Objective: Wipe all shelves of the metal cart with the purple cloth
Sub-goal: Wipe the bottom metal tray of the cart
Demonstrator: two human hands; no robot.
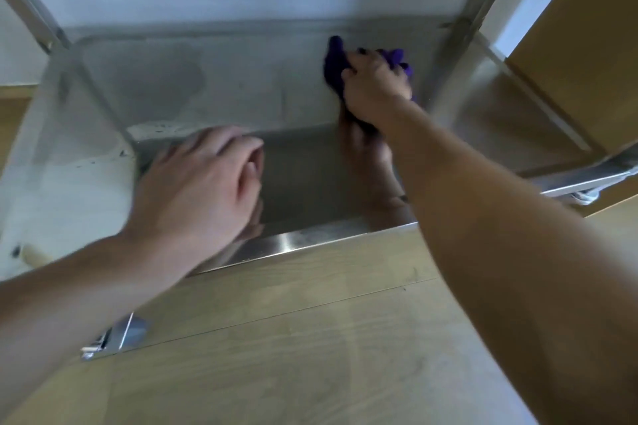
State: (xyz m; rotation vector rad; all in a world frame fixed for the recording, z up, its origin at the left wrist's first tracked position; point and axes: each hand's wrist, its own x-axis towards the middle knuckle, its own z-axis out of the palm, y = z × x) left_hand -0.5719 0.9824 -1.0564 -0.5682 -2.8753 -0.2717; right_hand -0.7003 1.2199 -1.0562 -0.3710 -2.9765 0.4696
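**Wiping the far corner of one shelf**

The person is bending over the metal cart (310, 241) and wiping one shiny shelf (297, 166). The right hand (374, 86) is squeezing the purple cloth (333, 59), with the fingers curled tight round it. Hand and cloth are in the upper right of the frame, pushing into the far right corner of the shelf, just beside the cart's right post (459, 55).

The left hand (203, 183) is sitting in the middle left of the frame, on or just over the left side of the shelf. Its fingers are loose and a little bent, and it is holding nothing that I can see. It is blurry.

I think the job is only partway done. A dull darker patch (179, 79) is showing in the upper left part of the shelf. It may be wet from wiping or it may be dirt; I cannot tell which. The other shelves are not showing here, so I cannot say if they are clean. The wooden floor (310, 338) is filling the bottom of the frame.
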